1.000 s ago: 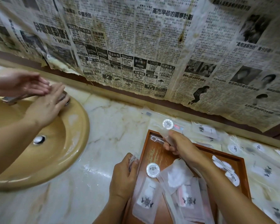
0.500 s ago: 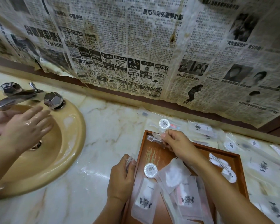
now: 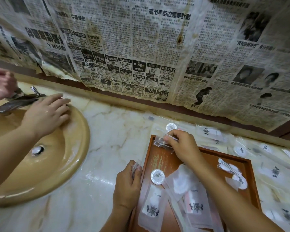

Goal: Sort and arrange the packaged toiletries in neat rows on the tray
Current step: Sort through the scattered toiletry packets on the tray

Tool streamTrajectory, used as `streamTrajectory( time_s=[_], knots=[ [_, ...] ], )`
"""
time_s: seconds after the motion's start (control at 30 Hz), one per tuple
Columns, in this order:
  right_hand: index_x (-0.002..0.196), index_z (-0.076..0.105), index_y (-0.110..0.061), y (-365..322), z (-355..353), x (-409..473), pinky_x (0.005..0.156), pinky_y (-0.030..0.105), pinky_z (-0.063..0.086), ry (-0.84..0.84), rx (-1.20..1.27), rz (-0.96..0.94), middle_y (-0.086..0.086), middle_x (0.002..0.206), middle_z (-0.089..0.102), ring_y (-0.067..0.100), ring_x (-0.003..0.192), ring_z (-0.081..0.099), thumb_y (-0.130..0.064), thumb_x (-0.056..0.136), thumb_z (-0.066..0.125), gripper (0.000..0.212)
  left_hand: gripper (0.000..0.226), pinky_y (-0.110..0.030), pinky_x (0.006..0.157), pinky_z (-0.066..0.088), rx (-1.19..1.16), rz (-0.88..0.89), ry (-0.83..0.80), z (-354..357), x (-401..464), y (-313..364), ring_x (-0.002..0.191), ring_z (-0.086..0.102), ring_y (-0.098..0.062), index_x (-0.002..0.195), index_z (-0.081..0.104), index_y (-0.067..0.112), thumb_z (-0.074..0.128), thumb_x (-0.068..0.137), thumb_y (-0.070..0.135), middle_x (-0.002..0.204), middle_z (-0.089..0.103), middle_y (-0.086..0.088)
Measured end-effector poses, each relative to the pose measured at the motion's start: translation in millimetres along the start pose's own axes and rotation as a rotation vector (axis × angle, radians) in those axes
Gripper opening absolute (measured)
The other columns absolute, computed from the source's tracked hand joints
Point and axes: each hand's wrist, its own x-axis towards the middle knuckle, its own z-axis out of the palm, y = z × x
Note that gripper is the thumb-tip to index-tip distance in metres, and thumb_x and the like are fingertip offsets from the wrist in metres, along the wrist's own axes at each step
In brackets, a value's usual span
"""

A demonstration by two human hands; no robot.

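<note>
Packaged toiletries (image 3: 195, 207) lie loose on the wooden tray (image 3: 157, 158), with more scattered past the tray's right side on the marble tabletop (image 3: 107, 148). At the tray's far left corner, the right hand (image 3: 182, 146) has its grip pinched on a clear packet (image 3: 161, 142). At the tray's left edge, the left hand (image 3: 127, 185) has its grip curled round another thin packet (image 3: 135, 166). A round white soap (image 3: 157, 176) sits on the tray just beside that hand. Left of the tray, another person's hands (image 3: 45, 114) are over a beige sink (image 3: 70, 164).
</note>
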Motion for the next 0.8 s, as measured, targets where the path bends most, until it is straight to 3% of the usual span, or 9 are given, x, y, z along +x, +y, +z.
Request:
streamTrajectory(
  time_s=[0.1,0.23,0.33,0.43,0.67,0.8],
  knots=[
    [0.081,0.073,-0.018,2,12,5,0.072,0.028,0.040,0.007,-0.159,-0.063,-0.002,0.082,0.061,0.014,0.086,0.053,-0.027,0.090,0.066,0.014,0.033,-0.025,0.048,0.030,-0.002,-0.003,0.000,0,0,0,0.048,0.035,-0.008,0.069,0.038,0.026,0.037,0.092,0.049,0.052,0.038,0.007],
    [0.089,0.073,-0.019,1,26,6,0.074,0.030,0.029,0.024,-0.338,-0.088,-0.002,0.089,0.057,0.017,0.097,0.046,-0.030,0.093,0.059,0.018,0.034,-0.027,0.048,0.030,-0.006,-0.009,-0.005,0,0,0,0.048,0.035,-0.008,0.069,0.039,0.023,0.038,0.092,0.049,0.052,0.038,0.006],
    [0.094,0.073,-0.021,1,34,3,0.084,0.035,0.033,0.061,-0.439,-0.110,-0.002,0.093,0.060,0.020,0.101,0.048,-0.033,0.094,0.058,0.019,0.034,-0.024,0.047,0.030,-0.007,-0.013,-0.003,-1,0,-1,0.048,0.037,-0.008,0.069,0.040,0.023,0.038,0.091,0.049,0.053,0.039,0.007],
    [0.093,0.073,-0.022,5,38,-3,0.084,0.039,0.036,0.117,-0.496,-0.130,-0.003,0.089,0.062,0.021,0.096,0.053,-0.033,0.092,0.062,0.016,0.031,-0.025,0.048,0.030,-0.016,-0.018,-0.005,-1,0,1,0.049,0.035,-0.008,0.068,0.037,0.026,0.038,0.091,0.047,0.053,0.038,0.009],
    [0.090,0.073,-0.028,8,37,-7,0.081,0.037,0.039,0.191,-0.344,-0.132,-0.009,0.083,0.065,0.017,0.087,0.058,-0.030,0.087,0.069,0.006,0.032,-0.032,0.049,0.032,-0.012,-0.023,-0.007,-1,0,1,0.049,0.033,-0.008,0.069,0.037,0.025,0.039,0.092,0.047,0.053,0.036,0.009],
    [0.086,0.071,-0.025,4,20,-1,0.076,0.038,0.049,0.209,-0.176,-0.141,-0.012,0.083,0.069,0.010,0.080,0.061,-0.030,0.090,0.067,0.008,0.032,-0.032,0.049,0.032,-0.014,-0.015,-0.009,-1,0,2,0.049,0.034,-0.007,0.069,0.037,0.024,0.038,0.092,0.046,0.053,0.036,0.009]
  ],
)
